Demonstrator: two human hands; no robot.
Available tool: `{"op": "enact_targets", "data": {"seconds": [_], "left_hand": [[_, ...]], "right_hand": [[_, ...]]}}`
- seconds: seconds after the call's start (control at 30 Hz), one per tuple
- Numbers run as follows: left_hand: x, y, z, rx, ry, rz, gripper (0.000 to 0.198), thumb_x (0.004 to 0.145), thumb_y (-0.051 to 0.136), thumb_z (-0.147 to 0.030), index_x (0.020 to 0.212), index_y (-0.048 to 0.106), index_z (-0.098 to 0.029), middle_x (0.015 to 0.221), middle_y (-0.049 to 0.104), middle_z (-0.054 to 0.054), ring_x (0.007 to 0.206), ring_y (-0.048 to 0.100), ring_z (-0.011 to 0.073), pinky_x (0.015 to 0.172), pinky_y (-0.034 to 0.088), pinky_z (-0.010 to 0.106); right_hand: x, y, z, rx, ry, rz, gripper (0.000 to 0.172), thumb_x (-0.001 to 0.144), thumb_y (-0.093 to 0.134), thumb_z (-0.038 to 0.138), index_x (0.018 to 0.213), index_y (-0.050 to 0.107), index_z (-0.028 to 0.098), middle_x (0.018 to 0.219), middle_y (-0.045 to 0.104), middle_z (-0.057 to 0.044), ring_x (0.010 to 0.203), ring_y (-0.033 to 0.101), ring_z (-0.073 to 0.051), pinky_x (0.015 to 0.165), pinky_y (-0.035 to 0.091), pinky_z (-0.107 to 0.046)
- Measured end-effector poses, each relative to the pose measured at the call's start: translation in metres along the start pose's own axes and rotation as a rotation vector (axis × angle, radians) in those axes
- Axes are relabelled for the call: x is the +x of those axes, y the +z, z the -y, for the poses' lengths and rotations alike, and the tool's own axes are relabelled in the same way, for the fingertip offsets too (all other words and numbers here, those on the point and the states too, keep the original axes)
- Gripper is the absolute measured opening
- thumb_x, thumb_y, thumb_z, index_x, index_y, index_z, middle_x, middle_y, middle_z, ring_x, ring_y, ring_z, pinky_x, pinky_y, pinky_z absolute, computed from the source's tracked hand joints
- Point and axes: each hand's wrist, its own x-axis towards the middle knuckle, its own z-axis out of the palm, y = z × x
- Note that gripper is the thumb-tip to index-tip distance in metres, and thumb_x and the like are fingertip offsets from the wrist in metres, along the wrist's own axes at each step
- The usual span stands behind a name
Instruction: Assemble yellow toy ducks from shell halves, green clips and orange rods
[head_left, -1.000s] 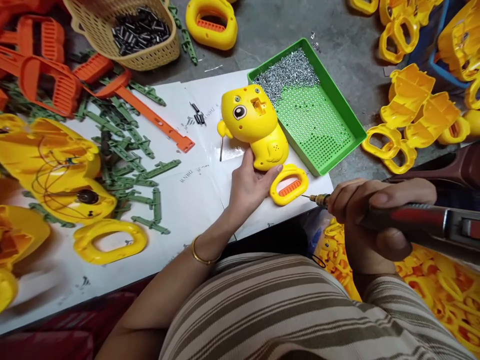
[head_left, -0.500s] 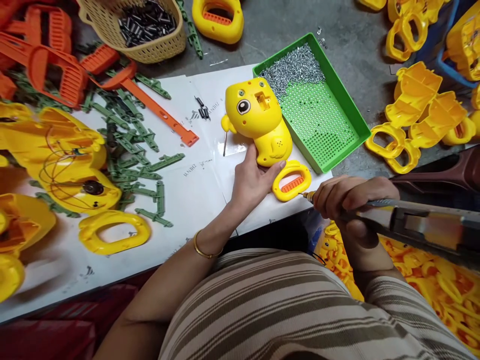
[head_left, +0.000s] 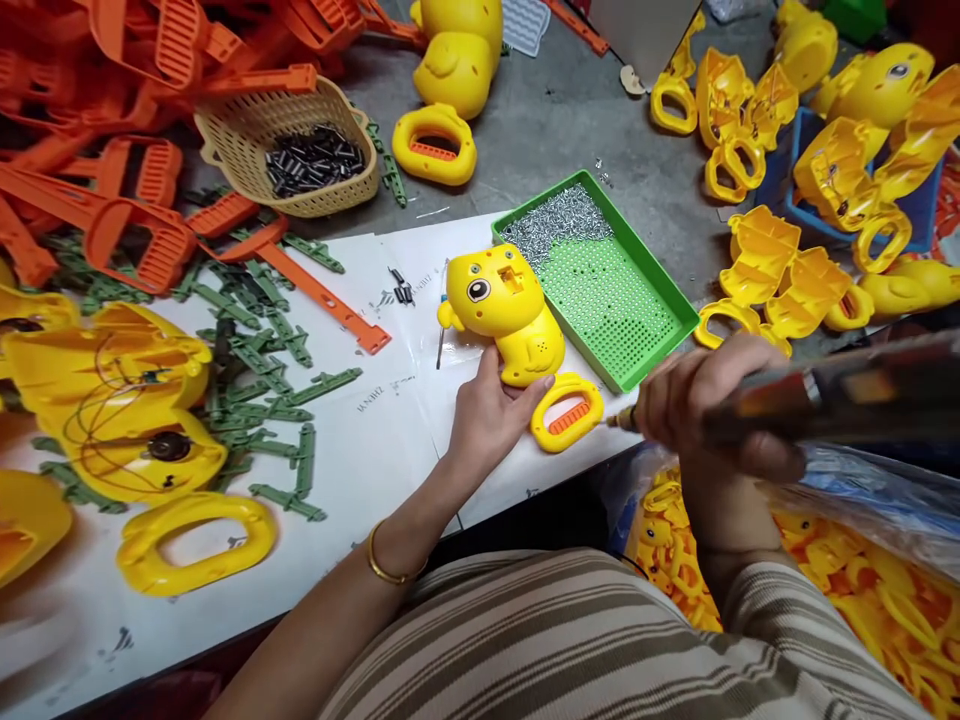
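My left hand (head_left: 495, 405) is closed around the lower body of a yellow duck toy (head_left: 499, 295), which lies on the white paper with one printed eye facing up. Its ring handle (head_left: 568, 412), with an orange ribbed grip inside, points toward me. In my right hand (head_left: 694, 400) is an electric screwdriver (head_left: 862, 390), held level and blurred toward its rear. Its bit ends at the right edge of the ring handle; whether it touches a screw there I cannot tell. A thin screwdriver (head_left: 439, 345) lies partly under the toy's left side.
A green perforated tray (head_left: 660, 345) of small screws stands right of the toy. Green strips (head_left: 285, 350), orange levers (head_left: 322, 290) and opened yellow shells (head_left: 112, 390) crowd the left. A woven basket (head_left: 232, 140) holds black cylinders. More yellow parts (head_left: 862, 600) fill a bag below right.
The view has tilted upward, so the table sits lower in the picture. Both hands keep hold of the toy and the electric screwdriver, whose bit stays near the ring handle's right side.
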Motion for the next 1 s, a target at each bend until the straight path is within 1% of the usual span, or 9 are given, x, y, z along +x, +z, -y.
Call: {"op": "enact_targets", "data": {"seconds": [0.13, 0.17, 0.27, 0.4, 0.53, 0.67, 0.8, 0.9, 1.0], "left_hand": [[0.000, -0.001, 0.000, -0.017, -0.003, 0.000, 0.053, 0.076, 0.073, -0.044, 0.118, 0.051, -0.022, 0.093, 0.076, 0.005, 0.068, 0.073, 0.0200, 0.061, 0.059, 0.029], [0.000, -0.001, 0.001, -0.021, -0.004, 0.006, 0.053, 0.076, 0.073, -0.045, 0.119, 0.051, -0.022, 0.094, 0.076, 0.005, 0.068, 0.073, 0.0200, 0.061, 0.059, 0.029], [0.000, -0.001, 0.001, -0.039, -0.013, 0.023, 0.054, 0.077, 0.072, -0.046, 0.120, 0.050, -0.022, 0.096, 0.076, 0.004, 0.070, 0.074, 0.0202, 0.063, 0.060, 0.029], [0.000, -0.001, -0.001, -0.061, -0.023, 0.027, 0.056, 0.077, 0.072, -0.045, 0.123, 0.049, -0.022, 0.099, 0.076, 0.005, 0.073, 0.074, 0.0204, 0.067, 0.061, 0.030], [0.000, -0.001, -0.001, -0.066, -0.031, 0.029, 0.057, 0.078, 0.072, -0.045, 0.124, 0.049, -0.022, 0.099, 0.077, 0.005, 0.072, 0.074, 0.0204, 0.067, 0.062, 0.030], [0.000, -0.001, 0.000, -0.075, -0.026, 0.027, 0.056, 0.077, 0.073, -0.044, 0.123, 0.049, -0.022, 0.097, 0.077, 0.004, 0.073, 0.075, 0.0206, 0.067, 0.062, 0.031], [0.002, 0.000, 0.002, -0.125, -0.038, 0.027, 0.049, 0.075, 0.074, -0.043, 0.114, 0.053, -0.022, 0.097, 0.077, 0.005, 0.075, 0.075, 0.0213, 0.070, 0.063, 0.033], [0.005, -0.001, 0.002, -0.112, -0.044, 0.040, 0.048, 0.073, 0.076, -0.044, 0.111, 0.056, -0.021, 0.102, 0.076, 0.007, 0.081, 0.075, 0.0239, 0.071, 0.063, 0.035], [0.008, -0.002, 0.002, -0.094, -0.037, 0.047, 0.054, 0.072, 0.077, -0.045, 0.115, 0.055, -0.021, 0.106, 0.075, 0.009, 0.084, 0.075, 0.0254, 0.070, 0.063, 0.035]], "right_hand": [[0.038, -0.008, -0.023, 0.015, -0.152, -0.312, 0.015, 0.077, 0.068, 0.040, 0.085, 0.060, 0.031, 0.047, 0.042, 0.008, 0.031, 0.037, -0.012, 0.029, 0.033, -0.028], [0.045, -0.009, -0.030, -0.014, -0.160, -0.364, 0.015, 0.076, 0.069, 0.041, 0.084, 0.059, 0.032, 0.047, 0.041, 0.007, 0.031, 0.036, -0.012, 0.029, 0.031, -0.029], [0.056, -0.011, -0.046, -0.079, -0.145, -0.424, 0.022, 0.076, 0.071, 0.046, 0.085, 0.056, 0.032, 0.048, 0.038, 0.007, 0.032, 0.034, -0.012, 0.031, 0.027, -0.031], [0.059, -0.014, -0.056, -0.144, -0.126, -0.468, 0.030, 0.076, 0.067, 0.056, 0.086, 0.051, 0.033, 0.047, 0.033, 0.008, 0.032, 0.029, -0.013, 0.033, 0.023, -0.033], [0.058, -0.015, -0.059, -0.212, -0.058, -0.465, 0.031, 0.076, 0.065, 0.060, 0.087, 0.050, 0.036, 0.049, 0.033, 0.008, 0.035, 0.029, -0.014, 0.038, 0.029, -0.035], [0.058, -0.013, -0.063, -0.166, -0.099, -0.467, 0.025, 0.076, 0.067, 0.057, 0.084, 0.055, 0.037, 0.049, 0.036, 0.007, 0.035, 0.029, -0.014, 0.038, 0.028, -0.034], [0.061, -0.011, -0.064, -0.148, -0.117, -0.461, 0.024, 0.073, 0.072, 0.052, 0.084, 0.059, 0.035, 0.048, 0.040, 0.007, 0.032, 0.032, -0.014, 0.034, 0.027, -0.033], [0.058, -0.010, -0.049, -0.135, -0.132, -0.452, 0.022, 0.072, 0.074, 0.047, 0.089, 0.066, 0.036, 0.051, 0.044, 0.006, 0.035, 0.038, -0.014, 0.035, 0.030, -0.034], [0.044, -0.004, -0.017, -0.088, -0.119, -0.372, 0.022, 0.072, 0.075, 0.046, 0.090, 0.068, 0.037, 0.052, 0.046, 0.005, 0.039, 0.044, -0.017, 0.038, 0.037, -0.035]]}}
